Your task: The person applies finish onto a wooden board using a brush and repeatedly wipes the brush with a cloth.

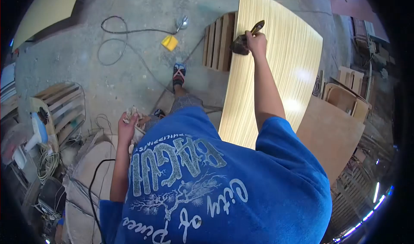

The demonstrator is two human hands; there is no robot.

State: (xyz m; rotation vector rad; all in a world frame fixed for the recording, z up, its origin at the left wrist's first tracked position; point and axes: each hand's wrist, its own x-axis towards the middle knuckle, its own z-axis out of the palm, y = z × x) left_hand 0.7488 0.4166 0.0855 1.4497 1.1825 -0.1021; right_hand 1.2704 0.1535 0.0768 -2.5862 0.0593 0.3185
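My right hand (pixel 257 45) is closed around a paintbrush (pixel 239 45) with wide dark bristles. Its handle tip sticks out above my fingers, and the bristles lie at the left edge of a glossy, striped wood-grain panel (pixel 276 32). Bright light reflects off the panel's lower right part. Down at my left side, my left hand (pixel 127 122) grips a crumpled pale cloth (pixel 134 114), held off the panel near my leg.
Slatted wooden pieces (pixel 219 41) stand under the panel's left side. A yellow object (pixel 169 42) and a cable (pixel 144 30) lie on the concrete floor. To the left are a blue-and-white fan (pixel 38 129) and a slatted wooden frame (pixel 64 106). A brown board (pixel 330 132) sits at right.
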